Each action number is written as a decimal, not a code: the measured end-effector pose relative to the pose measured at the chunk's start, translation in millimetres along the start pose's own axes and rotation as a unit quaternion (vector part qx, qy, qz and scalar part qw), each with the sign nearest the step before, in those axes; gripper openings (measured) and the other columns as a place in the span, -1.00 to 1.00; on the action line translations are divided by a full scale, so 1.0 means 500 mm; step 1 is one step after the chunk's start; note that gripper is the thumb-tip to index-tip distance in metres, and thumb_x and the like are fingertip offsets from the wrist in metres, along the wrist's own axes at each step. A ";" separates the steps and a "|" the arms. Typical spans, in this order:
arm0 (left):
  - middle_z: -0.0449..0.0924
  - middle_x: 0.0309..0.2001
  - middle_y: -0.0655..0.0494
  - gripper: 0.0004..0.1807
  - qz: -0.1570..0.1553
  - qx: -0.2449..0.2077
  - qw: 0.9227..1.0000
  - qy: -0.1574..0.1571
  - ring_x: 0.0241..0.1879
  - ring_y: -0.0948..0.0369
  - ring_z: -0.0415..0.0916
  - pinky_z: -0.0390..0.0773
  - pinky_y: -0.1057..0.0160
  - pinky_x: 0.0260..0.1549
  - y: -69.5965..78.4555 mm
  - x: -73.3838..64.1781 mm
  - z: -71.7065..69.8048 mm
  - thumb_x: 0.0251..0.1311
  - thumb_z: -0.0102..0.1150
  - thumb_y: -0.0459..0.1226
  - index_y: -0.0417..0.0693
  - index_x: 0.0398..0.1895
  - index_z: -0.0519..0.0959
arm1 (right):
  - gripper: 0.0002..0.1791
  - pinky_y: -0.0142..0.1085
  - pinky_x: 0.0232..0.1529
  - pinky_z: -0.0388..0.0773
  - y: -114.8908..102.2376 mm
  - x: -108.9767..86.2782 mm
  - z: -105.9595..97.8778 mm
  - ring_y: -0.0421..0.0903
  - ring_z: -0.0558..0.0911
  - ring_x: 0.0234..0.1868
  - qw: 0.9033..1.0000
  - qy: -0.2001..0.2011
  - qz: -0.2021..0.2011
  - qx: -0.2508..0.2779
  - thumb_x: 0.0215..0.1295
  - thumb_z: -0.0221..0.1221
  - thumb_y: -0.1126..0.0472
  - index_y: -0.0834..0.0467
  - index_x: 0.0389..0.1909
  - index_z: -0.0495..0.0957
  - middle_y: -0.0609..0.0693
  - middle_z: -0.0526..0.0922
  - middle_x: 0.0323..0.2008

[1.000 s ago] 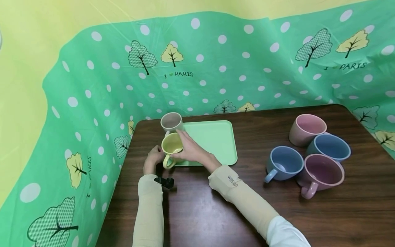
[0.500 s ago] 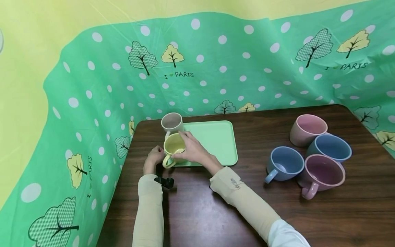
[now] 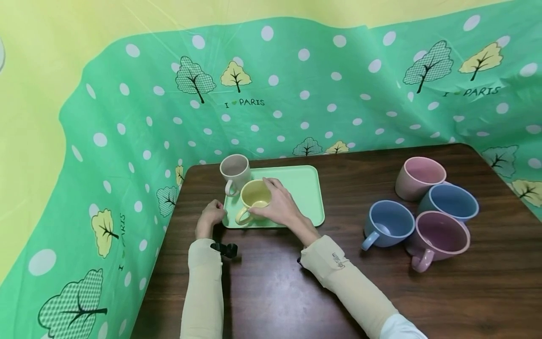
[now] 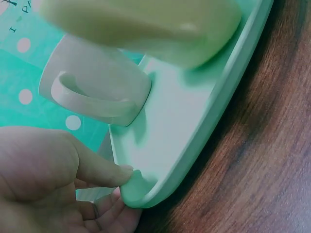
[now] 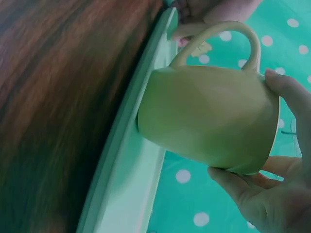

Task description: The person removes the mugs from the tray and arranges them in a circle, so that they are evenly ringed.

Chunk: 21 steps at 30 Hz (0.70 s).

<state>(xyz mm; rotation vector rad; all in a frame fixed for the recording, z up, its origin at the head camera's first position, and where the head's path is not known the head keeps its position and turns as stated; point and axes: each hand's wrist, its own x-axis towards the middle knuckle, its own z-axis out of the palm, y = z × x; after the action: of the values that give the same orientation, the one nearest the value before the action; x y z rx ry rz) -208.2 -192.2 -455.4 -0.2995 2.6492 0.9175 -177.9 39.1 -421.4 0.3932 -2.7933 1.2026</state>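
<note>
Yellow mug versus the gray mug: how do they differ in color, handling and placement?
The yellow mug is pale yellow; the gray mug is a dull, slightly pinkish gray. The right hand grips the yellow mug, while the gray mug has no hand on it. The gray mug stands at the green tray's far left corner; the yellow mug is nearer its front edge. Both have a single handle.

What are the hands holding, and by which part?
Right hand: yellow mug, around its body near the rim. Left hand: green tray, by its near-left corner.
</note>
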 end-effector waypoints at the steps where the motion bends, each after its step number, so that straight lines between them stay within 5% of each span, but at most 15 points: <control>1: 0.40 -0.20 -0.08 -0.86 -0.003 -0.002 1.000 -0.002 -0.16 0.01 0.36 0.35 0.19 -0.25 -0.001 0.000 0.000 0.15 -0.14 -0.32 -0.16 -0.24 0.36 | 0.13 -0.07 0.08 0.48 0.002 -0.002 -0.005 0.07 0.45 0.16 1.000 0.003 0.003 -0.001 -0.16 0.42 -0.23 0.17 0.41 0.17 0.06 0.30 0.32; 21: 0.38 -0.20 -0.06 -0.86 -0.010 -0.011 1.000 -0.002 -0.15 0.02 0.35 0.32 0.21 -0.26 -0.001 0.003 -0.001 0.09 -0.14 -0.34 -0.13 -0.26 0.34 | 0.15 0.05 0.10 0.43 0.017 -0.022 -0.116 0.16 0.43 0.15 0.994 0.037 0.095 -0.033 -0.13 0.38 -0.29 0.26 0.40 0.16 0.19 0.26 0.33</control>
<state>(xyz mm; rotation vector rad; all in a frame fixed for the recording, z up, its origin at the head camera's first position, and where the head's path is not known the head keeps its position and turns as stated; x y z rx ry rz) -209.5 -193.2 -456.1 -0.3271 2.6291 0.9393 -171.2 89.0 -389.1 0.0789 -2.8498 1.1275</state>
